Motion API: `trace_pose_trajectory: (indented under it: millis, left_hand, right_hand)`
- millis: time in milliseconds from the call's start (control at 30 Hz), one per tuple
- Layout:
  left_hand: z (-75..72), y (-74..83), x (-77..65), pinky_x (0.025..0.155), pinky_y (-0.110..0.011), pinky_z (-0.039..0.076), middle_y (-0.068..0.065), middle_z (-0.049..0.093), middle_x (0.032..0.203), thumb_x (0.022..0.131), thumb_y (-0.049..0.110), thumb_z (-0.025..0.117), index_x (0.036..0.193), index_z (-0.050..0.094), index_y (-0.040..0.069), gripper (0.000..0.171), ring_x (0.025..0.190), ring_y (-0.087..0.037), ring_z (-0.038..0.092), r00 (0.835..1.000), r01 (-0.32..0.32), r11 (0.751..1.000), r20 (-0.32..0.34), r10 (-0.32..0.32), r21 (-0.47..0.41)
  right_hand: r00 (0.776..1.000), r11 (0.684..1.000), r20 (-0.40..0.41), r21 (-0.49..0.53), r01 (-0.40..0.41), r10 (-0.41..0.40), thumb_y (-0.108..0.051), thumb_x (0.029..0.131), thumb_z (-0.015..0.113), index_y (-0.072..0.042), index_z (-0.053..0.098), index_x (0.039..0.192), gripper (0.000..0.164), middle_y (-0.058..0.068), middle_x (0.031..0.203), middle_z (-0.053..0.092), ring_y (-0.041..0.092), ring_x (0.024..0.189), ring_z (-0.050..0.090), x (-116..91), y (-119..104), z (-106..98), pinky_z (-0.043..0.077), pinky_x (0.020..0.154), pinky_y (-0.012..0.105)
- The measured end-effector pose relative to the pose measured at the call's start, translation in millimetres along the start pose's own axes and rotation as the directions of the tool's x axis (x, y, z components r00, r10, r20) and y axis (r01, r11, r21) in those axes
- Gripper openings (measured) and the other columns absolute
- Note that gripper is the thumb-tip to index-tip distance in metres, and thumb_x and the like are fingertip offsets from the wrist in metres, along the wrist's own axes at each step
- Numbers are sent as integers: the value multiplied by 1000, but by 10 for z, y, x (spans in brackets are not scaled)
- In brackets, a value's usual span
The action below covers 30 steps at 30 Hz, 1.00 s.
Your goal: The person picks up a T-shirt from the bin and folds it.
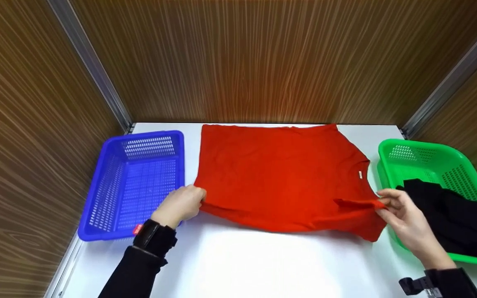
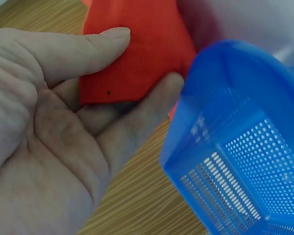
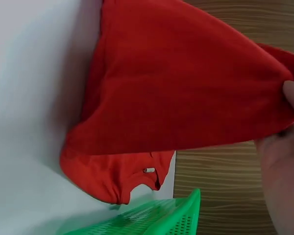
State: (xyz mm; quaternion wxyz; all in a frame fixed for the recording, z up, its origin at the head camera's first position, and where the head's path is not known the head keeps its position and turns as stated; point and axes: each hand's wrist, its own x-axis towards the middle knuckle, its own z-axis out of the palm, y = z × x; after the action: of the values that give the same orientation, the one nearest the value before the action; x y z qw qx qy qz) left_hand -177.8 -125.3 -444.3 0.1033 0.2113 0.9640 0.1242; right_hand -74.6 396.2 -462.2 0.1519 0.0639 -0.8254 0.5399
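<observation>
A red T-shirt lies spread sideways on the white table, its neckline with a small white label pointing right. Its near edge is lifted toward the person. My left hand pinches the near left corner at the hem; in the left wrist view the thumb lies over the red cloth with fingers beneath. At the shoulder near the neckline, my right hand pinches the cloth between thumb and fingers, raising a fold. The right wrist view shows that red fabric stretched from the fingertips down toward the table.
Left of the shirt stands a blue perforated basket with a small red tag on its near rim. A green basket at the right holds black folded cloth. Wood-grain panels enclose the white table at back and sides.
</observation>
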Motion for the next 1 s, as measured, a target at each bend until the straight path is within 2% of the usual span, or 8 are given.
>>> trace_pose_trajectory:
  millis: [100,233,400,467,567,633,700,1000]
  left_hand:
    - [-3,21,97,74,-54,60,-15,75,91,87,-8,67,88,72,4,13,87,-38,73,998,30,997,-55,-25,78]
    - [-17,45,261,81,-56,59,-19,77,99,90,-5,66,96,74,2,13,92,-40,75,991,109,985,-89,-97,137]
    - [-20,35,447,92,-58,57,-20,77,108,95,0,65,107,77,2,17,102,-41,75,978,192,972,-114,-177,138]
    - [-9,11,515,93,-59,56,-20,77,111,97,1,63,110,77,2,19,105,-41,74,972,215,967,-125,-199,135]
    - [14,-32,620,96,-58,54,-19,77,114,99,2,59,113,77,3,22,109,-41,73,964,246,959,-140,-226,144]
    - [31,-56,678,97,-57,52,-19,76,115,100,2,57,114,77,3,25,112,-41,70,961,257,950,-152,-232,175]
    - [52,-80,727,97,-56,50,-19,76,115,101,3,54,115,78,3,28,114,-41,66,957,266,940,-172,-232,213]
    - [136,-141,926,95,-52,47,-20,64,119,103,8,51,114,80,6,31,119,-41,54,939,314,907,-234,-253,281]
  right_hand:
    - [997,968,-68,-247,-39,23,6,95,72,5,62,125,31,-23,100,68,-9,89,65,77,-11,35,51,78,5]
    - [990,961,-129,-261,-94,62,-7,103,68,2,63,127,26,-27,106,65,-12,91,63,212,0,34,50,79,4]
    - [977,985,-167,138,-106,129,-6,106,60,-2,61,123,18,-13,106,71,1,94,65,399,40,-22,52,81,10]
    - [981,926,-138,370,-79,138,-4,106,58,-4,58,122,16,-5,109,75,7,98,67,480,57,-52,53,84,15]
    - [990,797,-49,599,-77,133,-3,108,53,-5,53,123,15,3,113,76,13,103,69,609,75,-88,54,88,19]
    - [992,741,-5,665,-92,127,-3,109,49,-5,50,124,15,6,115,76,15,105,70,700,81,-96,54,90,21]
    - [992,719,13,688,-100,126,-3,110,48,-5,49,125,15,6,111,75,15,104,70,793,81,-94,53,91,21]
    - [987,709,18,693,-129,163,-4,109,50,-6,48,120,11,2,105,69,12,97,63,1171,108,3,47,92,19]
